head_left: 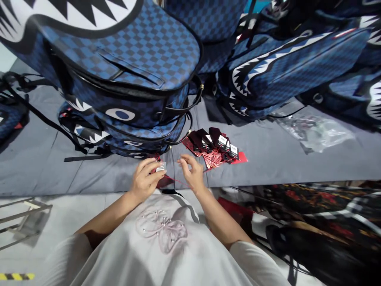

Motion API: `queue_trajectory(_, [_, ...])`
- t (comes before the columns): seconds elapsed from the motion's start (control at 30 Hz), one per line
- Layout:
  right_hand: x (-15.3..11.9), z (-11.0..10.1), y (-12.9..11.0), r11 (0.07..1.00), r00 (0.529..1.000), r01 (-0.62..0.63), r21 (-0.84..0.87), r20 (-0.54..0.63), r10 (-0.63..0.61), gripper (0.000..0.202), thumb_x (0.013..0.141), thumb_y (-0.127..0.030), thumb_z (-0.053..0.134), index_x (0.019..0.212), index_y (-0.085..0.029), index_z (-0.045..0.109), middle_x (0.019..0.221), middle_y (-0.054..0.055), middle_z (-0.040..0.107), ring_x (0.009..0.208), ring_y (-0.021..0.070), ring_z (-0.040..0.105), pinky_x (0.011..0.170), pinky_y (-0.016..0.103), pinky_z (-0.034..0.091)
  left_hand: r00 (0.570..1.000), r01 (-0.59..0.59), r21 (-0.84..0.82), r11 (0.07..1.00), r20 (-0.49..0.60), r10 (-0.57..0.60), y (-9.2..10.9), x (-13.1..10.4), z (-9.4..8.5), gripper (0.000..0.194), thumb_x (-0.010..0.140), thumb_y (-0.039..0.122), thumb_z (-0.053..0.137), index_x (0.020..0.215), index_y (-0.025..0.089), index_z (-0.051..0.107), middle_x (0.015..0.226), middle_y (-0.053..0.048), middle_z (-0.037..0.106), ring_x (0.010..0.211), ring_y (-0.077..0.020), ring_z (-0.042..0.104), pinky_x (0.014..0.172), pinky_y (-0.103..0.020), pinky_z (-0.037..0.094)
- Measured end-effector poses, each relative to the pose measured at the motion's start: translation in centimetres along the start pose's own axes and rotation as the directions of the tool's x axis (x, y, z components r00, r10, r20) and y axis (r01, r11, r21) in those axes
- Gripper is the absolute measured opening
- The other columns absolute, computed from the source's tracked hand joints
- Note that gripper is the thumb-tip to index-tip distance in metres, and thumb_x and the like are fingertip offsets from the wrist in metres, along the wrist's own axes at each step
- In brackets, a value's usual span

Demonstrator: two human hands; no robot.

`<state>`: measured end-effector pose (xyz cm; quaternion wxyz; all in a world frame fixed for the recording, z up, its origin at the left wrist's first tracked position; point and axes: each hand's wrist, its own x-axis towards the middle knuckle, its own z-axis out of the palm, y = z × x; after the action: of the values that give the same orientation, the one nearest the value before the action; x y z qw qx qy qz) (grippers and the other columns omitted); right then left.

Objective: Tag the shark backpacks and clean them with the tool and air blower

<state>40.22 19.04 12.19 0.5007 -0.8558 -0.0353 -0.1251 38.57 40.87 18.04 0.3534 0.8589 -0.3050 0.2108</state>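
Near the front edge of the desk (104,178), left fingers (146,170) are gripping a tag (161,167), probably light, stiff, best pinched by edges, while right fingers (191,160) are hovering bent, their grip unclear.

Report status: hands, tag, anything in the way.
Left hand holds tag. Right hand beside it, grip unclear. Bags crowd just beyond; tag pile to the right.

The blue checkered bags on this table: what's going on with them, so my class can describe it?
A person is at a grey-covered table, close to stacked blue checkered bags. The left hand holds a small white-labelled tag. The right hand is curled beside it; whether it grips anything is unclear. A red string runs between the hands, and a pile of tags lies nearby.
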Motion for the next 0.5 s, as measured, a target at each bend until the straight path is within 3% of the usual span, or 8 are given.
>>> queue_trajectory(0.07, [0.8,1.5,-2.9,0.995,0.992,0.101,-0.012,-0.081,-0.101,0.029,0.099,-0.042,0.05,0.109,-0.019,0.063,0.081,0.004,0.071,0.07,0.0161,0.068,0.074,0.029,0.053,0.999,0.012,0.082,0.997,-0.033,-0.009,-0.4,-0.5,-1.5,0.018,0.092,0.018,0.06,0.101,0.025,0.073,0.114,-0.005,0.071,0.12,-0.0223,0.056,0.1,-0.043,0.05])
queue_trajectory(0.13, [2.0,3.2,-5.1,0.976,0.976,0.175,-0.127,-0.11,-0.19,0.032,0.096,-0.048,0.054,0.107,-0.018,0.061,0.073,0.003,0.068,0.065,0.0157,0.066,0.071,0.028,0.051,0.999,0.015,0.134,0.991,-0.053,-0.008,-1.1,-0.7,-2.7,0.017,0.092,0.018,0.059,0.099,0.024,0.074,0.108,-0.005,0.073,0.114,-0.0215,0.059,0.096,-0.04,0.05])
queue_trajectory(0.23, [3.9,5.8,-6.7,0.927,0.972,0.119,-0.356,-0.15,-0.182,0.042,0.092,-0.057,0.058,0.103,-0.017,0.058,0.065,0.002,0.064,0.062,0.0179,0.064,0.065,0.028,0.047,0.999,0.025,0.211,0.977,-0.036,-0.018,-2.3,-0.8,-3.9,0.018,0.095,0.017,0.056,0.101,0.021,0.073,0.092,-0.004,0.075,0.094,-0.0178,0.066,0.086,-0.034,0.047])
queue_trajectory(0.3, [4.6,7.1,-6.8,0.889,0.966,0.04,-0.456,-0.209,-0.151,0.043,0.091,-0.057,0.057,0.102,-0.016,0.056,0.07,0.006,0.066,0.066,0.0219,0.065,0.066,0.031,0.047,0.999,0.038,0.279,0.959,-0.004,-0.038,-3.2,-0.7,-4.4,0.021,0.097,0.02,0.055,0.107,0.019,0.072,0.081,-0.003,0.073,0.08,-0.0163,0.065,0.079,-0.033,0.044])
queue_trajectory(0.4, [4.3,7.7,-6.5,0.898,0.959,0.015,-0.439,-0.247,-0.137,0.033,0.092,-0.044,0.05,0.109,-0.016,0.054,0.081,0.01,0.069,0.073,0.0253,0.066,0.071,0.036,0.049,0.995,0.064,0.389,0.919,0.046,-0.089,-4.2,-0.5,-4.7,0.024,0.097,0.024,0.055,0.112,0.018,0.072,0.075,-0.003,0.071,0.073,-0.0177,0.062,0.072,-0.033,0.04])
queue_trajectory(0.5, [3.2,7.1,-6.2,0.966,0.971,0.054,-0.252,-0.211,-0.11,0.023,0.093,-0.031,0.042,0.11,-0.019,0.053,0.088,0.009,0.07,0.08,0.0233,0.068,0.076,0.036,0.052,0.979,0.088,0.449,0.889,0.128,-0.161,-5.0,0.0,-4.7,0.025,0.096,0.024,0.055,0.113,0.019,0.073,0.077,-0.005,0.072,0.074,-0.0201,0.061,0.069,-0.035,0.037])
